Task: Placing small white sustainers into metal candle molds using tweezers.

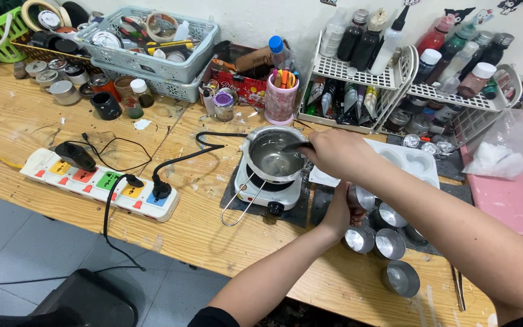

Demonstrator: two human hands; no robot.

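Wooden workbench (43, 115), right hand (334, 152) holding stirrer in metal pot (273, 154), left hand (340, 212) gripping small tin (361, 197) beneath.

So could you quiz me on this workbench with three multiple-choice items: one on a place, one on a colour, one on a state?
1. Where does the metal pot sit?
A. on the small white hot plate
B. in the grey basket
C. on the floor

2. What colour is the pen cup?
A. green
B. pink
C. black

3. What is the left hand doing?
A. resting flat
B. gripping a small metal tin
C. pulling a plug

Answers: 1 A, the pot stands on the plate; 2 B, the cup is pink; 3 B, fingers wrap the tin.
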